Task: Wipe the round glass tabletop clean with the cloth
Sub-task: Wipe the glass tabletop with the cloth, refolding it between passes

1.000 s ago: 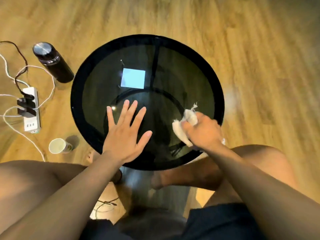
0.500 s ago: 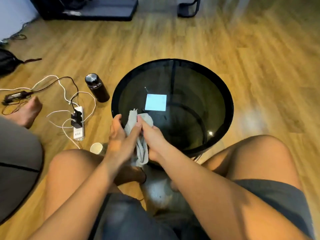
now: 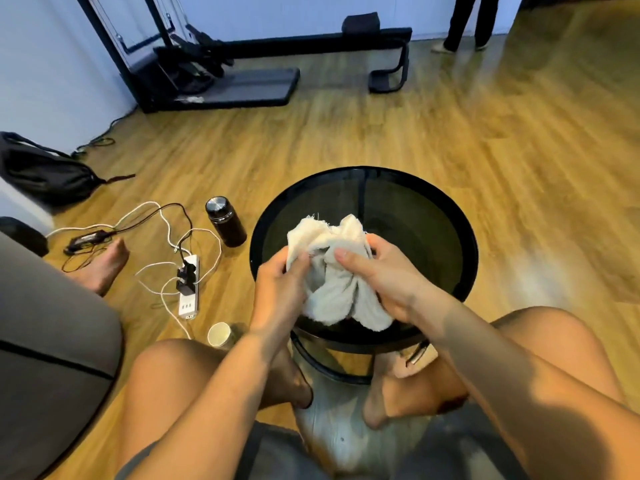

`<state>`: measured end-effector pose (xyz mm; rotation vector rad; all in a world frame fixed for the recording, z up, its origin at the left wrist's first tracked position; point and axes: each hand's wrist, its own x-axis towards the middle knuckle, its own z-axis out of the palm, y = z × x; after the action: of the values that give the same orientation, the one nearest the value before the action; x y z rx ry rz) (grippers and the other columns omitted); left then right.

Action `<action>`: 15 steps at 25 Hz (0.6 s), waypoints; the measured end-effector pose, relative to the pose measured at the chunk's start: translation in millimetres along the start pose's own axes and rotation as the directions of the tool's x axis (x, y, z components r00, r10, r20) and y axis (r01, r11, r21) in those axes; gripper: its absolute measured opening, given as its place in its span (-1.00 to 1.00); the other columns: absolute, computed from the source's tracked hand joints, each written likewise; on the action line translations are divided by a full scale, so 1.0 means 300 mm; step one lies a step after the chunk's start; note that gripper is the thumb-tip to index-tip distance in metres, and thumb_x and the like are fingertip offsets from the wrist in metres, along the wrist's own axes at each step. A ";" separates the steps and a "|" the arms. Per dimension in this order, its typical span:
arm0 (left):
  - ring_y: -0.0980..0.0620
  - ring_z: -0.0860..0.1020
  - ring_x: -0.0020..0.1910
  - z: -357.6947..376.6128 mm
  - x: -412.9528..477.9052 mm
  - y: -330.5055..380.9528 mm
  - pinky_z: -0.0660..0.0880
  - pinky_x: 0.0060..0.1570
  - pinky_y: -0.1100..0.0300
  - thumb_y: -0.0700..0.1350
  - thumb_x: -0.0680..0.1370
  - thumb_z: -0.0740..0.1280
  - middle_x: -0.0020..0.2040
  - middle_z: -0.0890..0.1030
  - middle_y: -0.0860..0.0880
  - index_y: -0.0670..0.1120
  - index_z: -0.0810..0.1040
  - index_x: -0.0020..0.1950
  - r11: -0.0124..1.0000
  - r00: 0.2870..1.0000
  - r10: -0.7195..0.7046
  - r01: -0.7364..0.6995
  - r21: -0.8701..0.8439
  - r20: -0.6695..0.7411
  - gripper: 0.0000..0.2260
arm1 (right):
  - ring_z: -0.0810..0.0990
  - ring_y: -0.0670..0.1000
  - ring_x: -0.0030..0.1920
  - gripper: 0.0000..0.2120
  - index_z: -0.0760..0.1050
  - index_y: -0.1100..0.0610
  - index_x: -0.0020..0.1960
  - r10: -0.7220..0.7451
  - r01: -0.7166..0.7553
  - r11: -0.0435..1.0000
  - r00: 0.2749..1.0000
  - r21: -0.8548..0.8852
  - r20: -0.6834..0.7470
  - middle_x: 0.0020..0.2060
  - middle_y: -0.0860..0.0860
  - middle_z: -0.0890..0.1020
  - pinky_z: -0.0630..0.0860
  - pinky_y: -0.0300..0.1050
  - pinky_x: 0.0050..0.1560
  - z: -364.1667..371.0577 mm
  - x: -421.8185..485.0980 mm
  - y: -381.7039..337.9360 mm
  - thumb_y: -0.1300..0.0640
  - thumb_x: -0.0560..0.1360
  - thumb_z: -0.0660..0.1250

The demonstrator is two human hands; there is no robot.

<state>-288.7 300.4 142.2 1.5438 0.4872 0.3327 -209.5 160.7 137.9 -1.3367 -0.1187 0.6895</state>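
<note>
While both hands bunch it, fluffy white cloth [image 3: 337,271] hangs above round dark glass tabletop [image 3: 415,216].

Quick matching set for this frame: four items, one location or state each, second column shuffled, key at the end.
Items:
1. cloth
2. black bottle
3. paper cup
4. power strip

Places or states:
A. on the floor by the person's left knee
B. upright on the floor, left of the glass tabletop
C. bunched between left hand and right hand
D. flat on the floor with plugs and cables in it

Pairs: 1-C, 2-B, 3-A, 4-D
</note>
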 end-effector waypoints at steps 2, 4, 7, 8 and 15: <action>-0.06 0.67 0.05 -0.010 0.037 0.030 0.60 -0.02 0.08 -0.18 0.64 0.18 0.04 0.71 -0.09 -0.07 0.62 0.14 0.981 1.000 -0.017 0.016 -0.196 0.000 -0.77 | 0.68 0.11 0.09 -0.53 0.51 0.13 0.24 -0.035 0.035 0.999 0.999 0.020 -0.011 0.09 0.12 0.69 0.55 0.17 0.19 -0.041 -0.010 -0.025 0.04 0.38 0.51; -0.05 0.68 -0.01 -0.036 0.078 0.060 0.62 -0.15 0.13 -0.15 0.66 0.13 0.02 0.71 -0.10 -0.10 0.55 0.24 0.875 0.992 -0.128 0.109 -0.472 -0.007 -0.75 | 0.66 0.14 0.13 -0.57 0.52 0.15 0.25 -0.070 0.069 0.996 0.998 0.054 0.007 0.12 0.13 0.68 0.53 0.16 0.22 -0.083 -0.024 -0.068 0.08 0.43 0.48; -0.10 0.69 -0.04 -0.065 0.104 0.087 0.61 -0.09 0.02 -0.02 0.68 0.08 -0.02 0.72 -0.16 -0.15 0.45 0.37 0.609 0.938 -0.326 0.303 -0.733 0.117 -0.65 | 0.65 0.13 0.14 -0.62 0.49 0.16 0.28 -0.116 0.111 0.992 0.990 0.063 0.080 0.15 0.15 0.66 0.57 0.09 0.16 -0.112 -0.050 -0.126 0.14 0.49 0.41; -0.14 0.67 0.05 -0.061 0.092 0.091 0.57 0.02 -0.02 0.04 0.67 0.09 0.03 0.71 -0.18 -0.15 0.45 0.38 0.609 0.926 -0.339 0.350 -0.712 0.166 -0.61 | 0.65 0.12 0.14 -0.61 0.48 0.15 0.28 -0.131 0.129 0.991 0.988 0.027 0.083 0.14 0.14 0.66 0.58 0.07 0.15 -0.103 -0.058 -0.134 0.13 0.49 0.42; 0.18 0.62 0.12 0.057 -0.067 0.067 0.58 0.12 0.18 -0.13 0.45 0.50 0.15 0.65 0.14 0.07 0.44 0.31 0.994 0.945 0.084 -0.102 0.041 0.315 -0.52 | 0.72 0.05 -0.05 -0.64 0.54 0.12 0.14 -0.079 0.082 0.973 0.997 -0.217 0.021 -0.03 0.12 0.71 0.66 0.03 -0.02 0.032 -0.054 -0.154 -0.06 0.44 0.47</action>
<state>-295.4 275.8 163.3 1.6417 0.1753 0.1413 -209.0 157.3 187.6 -1.5287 -0.2639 0.6291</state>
